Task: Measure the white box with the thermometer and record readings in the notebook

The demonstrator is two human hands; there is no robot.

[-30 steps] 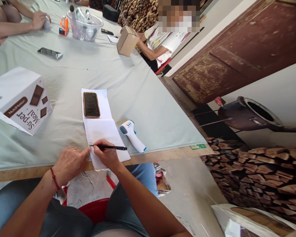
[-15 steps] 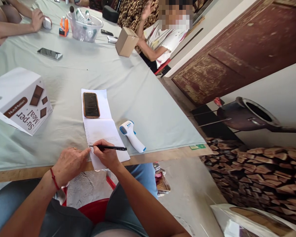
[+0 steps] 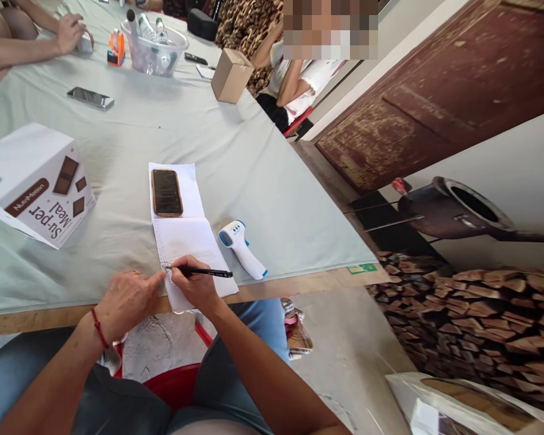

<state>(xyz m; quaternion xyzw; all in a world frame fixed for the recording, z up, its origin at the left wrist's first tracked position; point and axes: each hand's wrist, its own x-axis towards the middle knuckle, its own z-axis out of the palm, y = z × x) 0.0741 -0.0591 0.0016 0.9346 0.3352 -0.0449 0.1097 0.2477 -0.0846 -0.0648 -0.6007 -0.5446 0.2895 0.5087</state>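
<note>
- Black pen [image 3: 208, 272]: its tip meets the lower page of an open notebook [image 3: 181, 232].
- Right hand [image 3: 196, 287]: fingers grip the pen.
- Left hand [image 3: 129, 299]: eight o'clock from the notebook, index finger extended toward the pen tip, others loosely bent.
- Phone [image 3: 167, 192]: twelve o'clock, on the upper page.
- White thermometer [image 3: 243, 251]: three o'clock.

White notebook [image 3: 189, 225] being spread open, flat on pale tablecloth [image 3: 118, 199]; black pen [image 3: 208, 272] being held aslant over lower page [image 3: 190, 241], tip being set near left edge.
</note>
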